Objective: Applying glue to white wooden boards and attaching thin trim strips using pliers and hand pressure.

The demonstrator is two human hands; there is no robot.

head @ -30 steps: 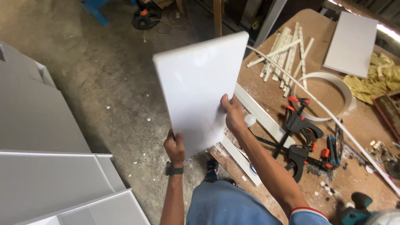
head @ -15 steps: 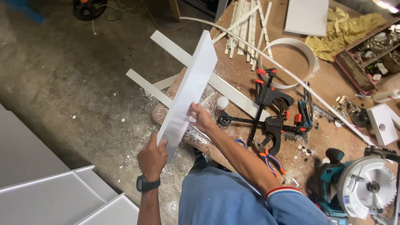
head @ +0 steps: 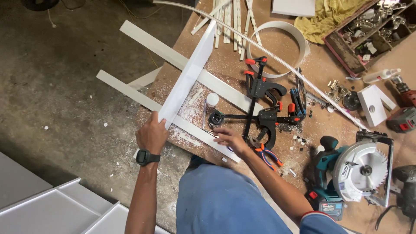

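My left hand (head: 151,135), with a black watch on the wrist, grips the near end of a white board (head: 188,76) that stands on edge across two long white strips (head: 151,41) on the workbench. My right hand (head: 229,138) lies flat on the nearer strip (head: 130,91), fingers spread, holding nothing. Just beyond it are black and orange bar clamps (head: 260,102) and a small white cap (head: 212,99).
A teal circular saw (head: 355,167) sits at the right of the brown workbench (head: 329,125). A white ring of edge banding (head: 277,47), thin white slats, a yellow cloth (head: 333,19), a box of hardware and orange pliers (head: 266,155) lie around. White cabinet panels (head: 47,208) stand at lower left.
The white board came down from in front of me and turned on edge onto the strips. My right hand let go of it and dropped to the nearer strip.
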